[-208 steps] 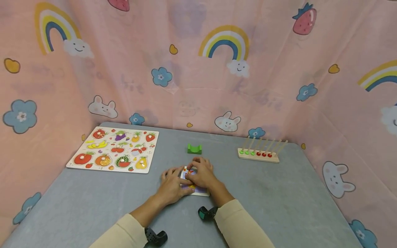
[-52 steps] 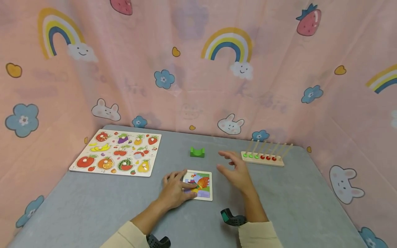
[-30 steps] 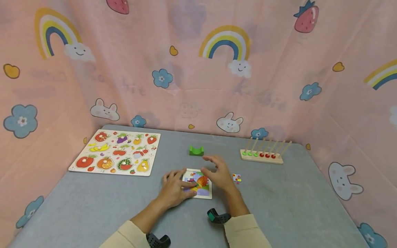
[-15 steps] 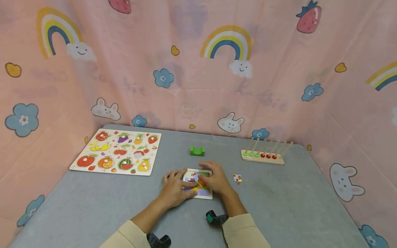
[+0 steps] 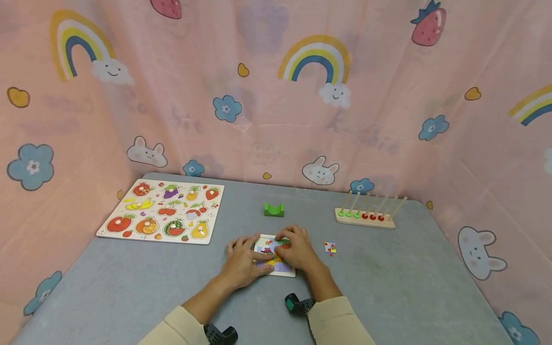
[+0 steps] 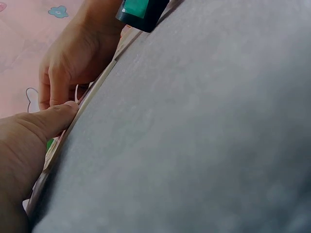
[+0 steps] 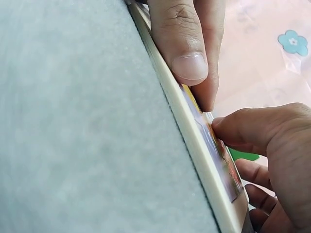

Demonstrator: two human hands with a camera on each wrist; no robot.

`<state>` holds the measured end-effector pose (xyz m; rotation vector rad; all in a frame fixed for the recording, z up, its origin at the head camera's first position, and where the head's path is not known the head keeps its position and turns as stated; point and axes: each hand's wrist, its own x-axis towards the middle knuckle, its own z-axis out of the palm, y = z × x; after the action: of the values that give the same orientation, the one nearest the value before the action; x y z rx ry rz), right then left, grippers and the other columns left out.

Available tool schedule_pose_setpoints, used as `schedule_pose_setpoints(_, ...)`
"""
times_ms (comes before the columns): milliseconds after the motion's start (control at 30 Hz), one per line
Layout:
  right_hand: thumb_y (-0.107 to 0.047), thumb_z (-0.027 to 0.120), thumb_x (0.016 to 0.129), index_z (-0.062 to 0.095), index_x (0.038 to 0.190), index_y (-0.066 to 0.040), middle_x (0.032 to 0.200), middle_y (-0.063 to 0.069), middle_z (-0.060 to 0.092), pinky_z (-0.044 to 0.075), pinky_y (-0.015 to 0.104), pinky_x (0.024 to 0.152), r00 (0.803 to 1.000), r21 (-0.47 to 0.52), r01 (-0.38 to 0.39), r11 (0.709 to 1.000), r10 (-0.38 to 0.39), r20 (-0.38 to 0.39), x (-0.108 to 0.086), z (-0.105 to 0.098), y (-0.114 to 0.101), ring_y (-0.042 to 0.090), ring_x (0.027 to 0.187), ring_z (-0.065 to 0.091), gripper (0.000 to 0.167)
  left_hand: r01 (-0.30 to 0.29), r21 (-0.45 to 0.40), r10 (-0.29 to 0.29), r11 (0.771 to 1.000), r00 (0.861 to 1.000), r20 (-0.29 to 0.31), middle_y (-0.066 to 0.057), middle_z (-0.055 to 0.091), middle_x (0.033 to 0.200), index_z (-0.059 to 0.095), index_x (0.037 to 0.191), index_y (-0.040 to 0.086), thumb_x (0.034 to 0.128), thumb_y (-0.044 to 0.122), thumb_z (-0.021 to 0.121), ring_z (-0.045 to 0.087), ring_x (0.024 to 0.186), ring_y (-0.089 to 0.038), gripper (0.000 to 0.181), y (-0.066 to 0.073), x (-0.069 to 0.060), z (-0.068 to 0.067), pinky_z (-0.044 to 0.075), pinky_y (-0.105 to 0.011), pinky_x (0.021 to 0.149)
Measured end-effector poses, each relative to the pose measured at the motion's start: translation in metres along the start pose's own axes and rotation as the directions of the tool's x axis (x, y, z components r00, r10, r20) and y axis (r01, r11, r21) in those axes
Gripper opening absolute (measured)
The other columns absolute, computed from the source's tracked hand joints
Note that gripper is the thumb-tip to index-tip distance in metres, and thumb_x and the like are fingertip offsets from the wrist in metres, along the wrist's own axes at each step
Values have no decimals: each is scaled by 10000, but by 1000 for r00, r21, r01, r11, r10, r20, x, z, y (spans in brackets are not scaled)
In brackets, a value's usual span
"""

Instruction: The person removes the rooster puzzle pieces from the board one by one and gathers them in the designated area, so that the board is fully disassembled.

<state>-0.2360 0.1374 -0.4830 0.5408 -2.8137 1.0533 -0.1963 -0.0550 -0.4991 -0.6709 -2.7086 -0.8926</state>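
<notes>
Square wooden puzzle (image 5: 281, 268) bears outstretched left hand (image 5: 242, 263); right hand (image 5: 297, 247) curls, its hold unclear.

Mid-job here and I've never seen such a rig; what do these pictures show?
No robot, just a person's left hand and right hand. The wide view comes from the head, looking down; the close-ups come from each wrist. The left hand rests on a small framed jigsaw; the right hand touches it too, though whether it pinches a piece is unclear. On the grey table also lie a loose jigsaw piece, a fruit board, a green block and a pegged wooden rack.
</notes>
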Motion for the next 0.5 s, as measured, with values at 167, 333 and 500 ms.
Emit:
schedule_pose_setpoints(167, -180, 735, 794, 698, 942, -147, 1165, 71, 547, 311, 563, 940, 1000, -25, 3, 1000, -4, -3, 0, 0, 0, 310, 1101, 432, 156, -3, -2, 3, 1000, 1000, 5, -158, 468, 1411, 784, 1022, 278, 764, 439, 785, 399, 1221, -359, 304, 0, 0, 0, 191, -626, 952)
schedule_pose_setpoints(333, -194, 739, 795, 695, 946, -154, 1176, 71, 507, 299, 569, 942, 1000, -33, -7, 999, 7, -2, 0, 0, -1, 322, 1114, 419, 162, 2, -6, -2, 1000, 1000, 5, -161, 468, 1409, 785, 1019, 276, 762, 436, 789, 398, 1223, -362, 303, 0, -1, 0, 188, -633, 951)
schedule_pose_setpoints(500, -184, 743, 784, 674, 965, -141, 1166, 68, 474, 290, 566, 941, 1000, -8, -9, 1000, 9, -9, -1, 0, -2, 322, 1105, 412, 199, -2, -5, 2, 1000, 1000, 6, -161, 465, 1413, 783, 1025, 276, 763, 430, 791, 396, 1225, -363, 304, 0, 0, 0, 192, -630, 951)
